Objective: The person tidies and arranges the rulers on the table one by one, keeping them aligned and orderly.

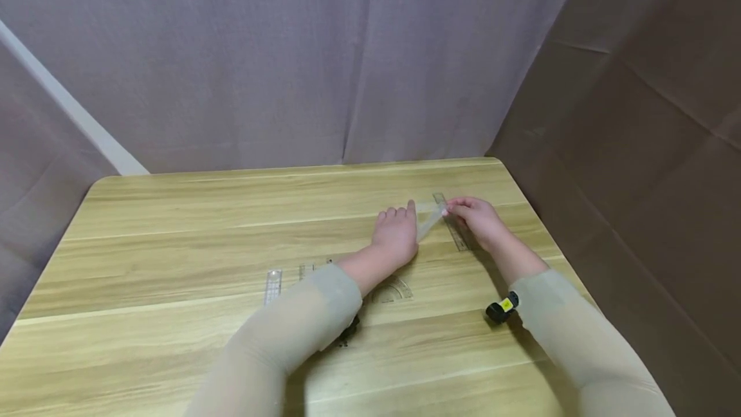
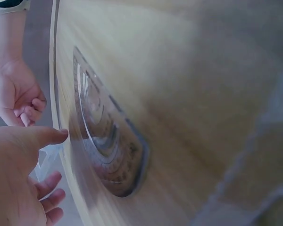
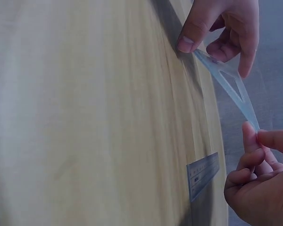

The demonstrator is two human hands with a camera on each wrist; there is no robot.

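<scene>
A clear plastic set square is held tilted above the wooden table between both hands. My left hand grips its lower end, thumb on one side and curled fingers on the other. My right hand pinches the raised tip between thumb and forefinger. The right wrist view shows the set square stretching from the left hand down to the right hand. A clear straight ruler lies flat under the right hand.
A clear protractor lies by my left forearm and looks large and blurred as the protractor in the left wrist view. Another clear ruler lies further left. Curtains close in the back and sides; the table edge is near the right hand.
</scene>
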